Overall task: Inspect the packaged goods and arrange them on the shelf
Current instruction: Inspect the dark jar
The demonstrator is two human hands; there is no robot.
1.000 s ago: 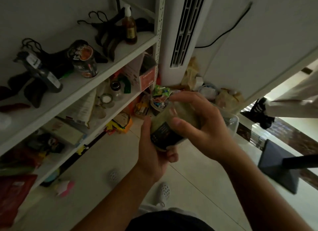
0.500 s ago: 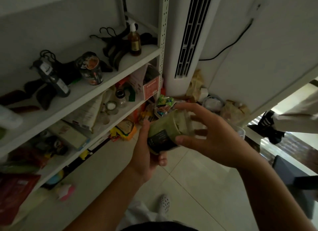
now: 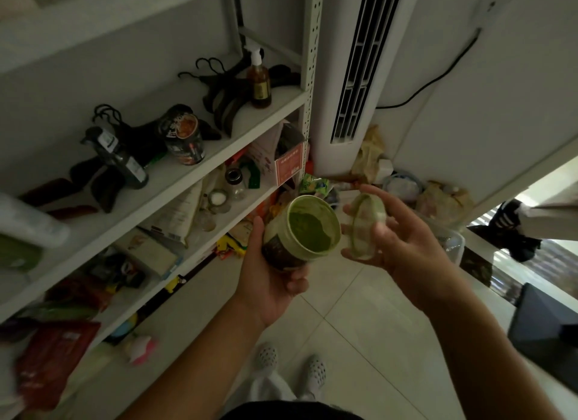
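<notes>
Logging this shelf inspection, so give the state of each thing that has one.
jar: open, tilted, green powder inside.
lid: off the jar, held beside it.
left hand: grips the jar.
right hand: holds the lid.
pump bottle: upright on the shelf, pump on.

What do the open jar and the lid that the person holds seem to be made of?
The jar in the left hand looks like plastic, pale green and matt at the rim, with a dark printed label; glass cannot be excluded. The lid in the right hand seems thin clear plastic, slightly glossy: the hand behind shows through it.
</notes>
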